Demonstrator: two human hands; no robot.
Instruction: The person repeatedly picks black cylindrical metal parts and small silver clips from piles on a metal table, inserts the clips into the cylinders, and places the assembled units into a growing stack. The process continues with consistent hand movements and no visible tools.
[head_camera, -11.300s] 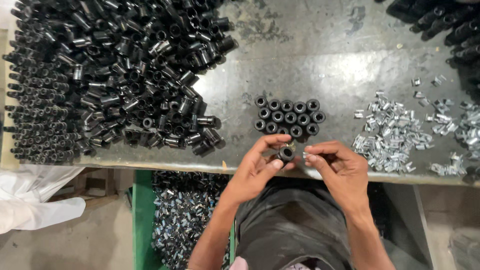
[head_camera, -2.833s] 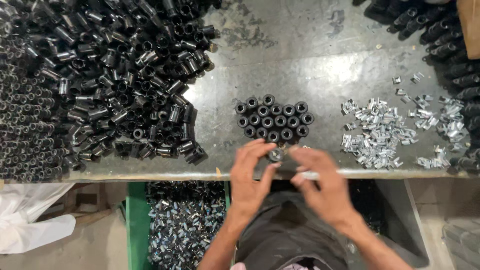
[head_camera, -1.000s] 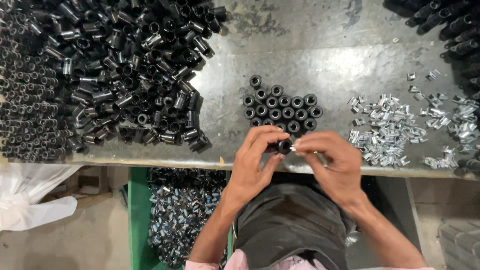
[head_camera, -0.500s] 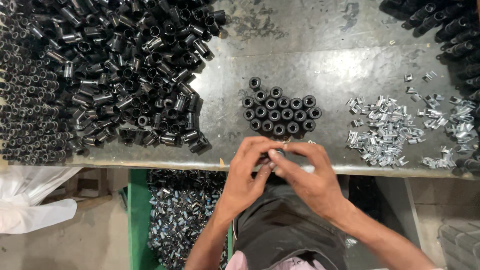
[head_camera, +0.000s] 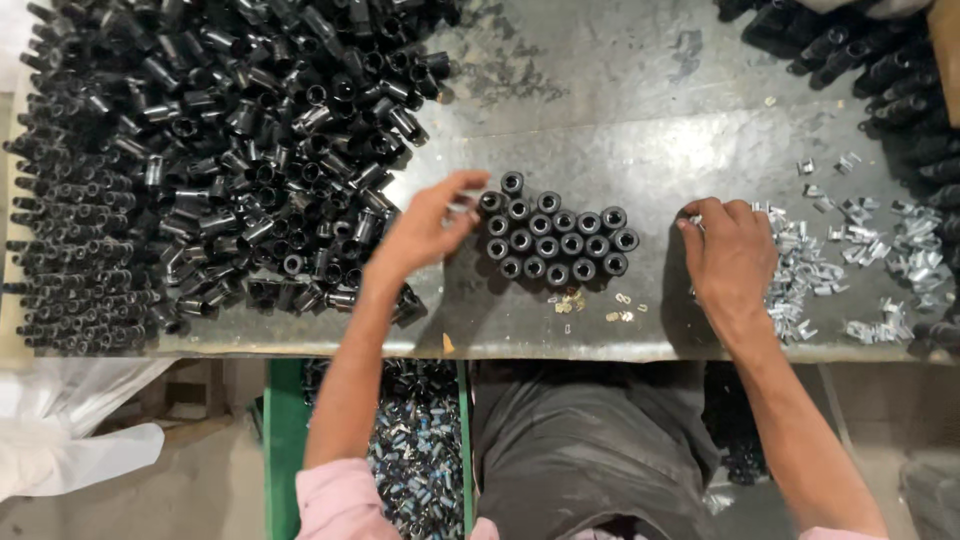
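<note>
Standing upright, black tubes (head_camera: 556, 240) cluster; left fingers (head_camera: 455, 195) pinch one, right fingers (head_camera: 700, 215) touch clips (head_camera: 800, 270).

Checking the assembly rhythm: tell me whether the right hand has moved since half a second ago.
Yes. The right hand has moved right, away from the upright black sleeve cluster, onto the silver clip pile.

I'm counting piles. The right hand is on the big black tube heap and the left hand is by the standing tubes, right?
Not quite. In the head view the right hand is on the small silver clips. The left hand is by the standing tubes.
</note>
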